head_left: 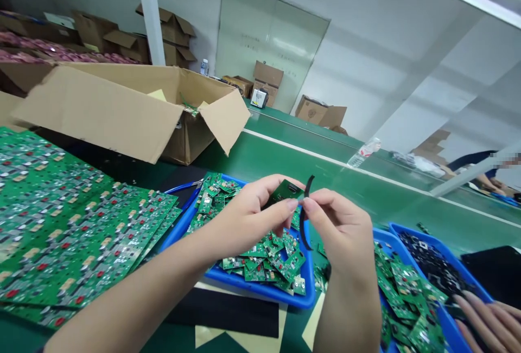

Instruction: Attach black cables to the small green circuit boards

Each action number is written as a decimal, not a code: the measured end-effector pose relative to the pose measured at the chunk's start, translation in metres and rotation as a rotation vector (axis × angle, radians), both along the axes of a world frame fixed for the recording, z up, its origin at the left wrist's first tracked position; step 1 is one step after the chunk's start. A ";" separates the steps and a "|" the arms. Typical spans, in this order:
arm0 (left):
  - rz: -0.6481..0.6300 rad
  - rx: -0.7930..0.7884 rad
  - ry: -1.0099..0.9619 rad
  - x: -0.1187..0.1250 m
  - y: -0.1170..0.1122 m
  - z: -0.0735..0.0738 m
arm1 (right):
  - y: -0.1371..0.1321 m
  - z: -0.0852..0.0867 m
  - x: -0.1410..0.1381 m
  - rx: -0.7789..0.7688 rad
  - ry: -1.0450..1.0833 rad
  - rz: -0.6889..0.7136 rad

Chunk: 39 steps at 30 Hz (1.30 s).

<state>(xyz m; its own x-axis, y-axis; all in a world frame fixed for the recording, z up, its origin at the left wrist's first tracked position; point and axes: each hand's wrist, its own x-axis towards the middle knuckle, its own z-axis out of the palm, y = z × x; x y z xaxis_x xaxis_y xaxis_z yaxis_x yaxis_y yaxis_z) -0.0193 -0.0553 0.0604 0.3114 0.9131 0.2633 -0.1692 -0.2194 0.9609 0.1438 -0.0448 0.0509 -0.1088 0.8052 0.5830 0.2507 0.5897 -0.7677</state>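
In the head view, my left hand (256, 206) pinches a small green circuit board (279, 194) with a black connector at its top edge. Pressed close to the board's right end, my right hand (342, 223) grips a thin, curved black strip (302, 229) between thumb and fingers. The strip stands roughly upright; whether it touches the board I cannot tell. Beneath both hands lies a blue tray (310, 285) heaped with small circuit boards (260, 266).
Large circuit board panels (73, 223) are stacked at left; an open cardboard box (114, 109) stands behind. At right, a second blue tray (385, 236) holds boards, another blue tray (396, 228) black parts. A co-worker's hand (484, 315) reaches there. A bottle (364, 152) lies farther back.
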 end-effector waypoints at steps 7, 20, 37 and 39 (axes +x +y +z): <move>0.049 0.077 0.149 0.002 0.005 -0.006 | -0.001 0.003 0.009 0.234 -0.289 -0.056; -0.037 -0.116 -0.029 -0.002 0.000 0.003 | -0.011 0.007 0.013 0.441 -0.416 -0.101; -0.029 -0.027 0.150 0.002 -0.002 0.003 | -0.005 0.000 0.002 0.474 -0.547 -0.166; -0.020 -0.033 0.169 0.003 -0.002 0.003 | -0.005 0.001 0.002 0.491 -0.550 -0.176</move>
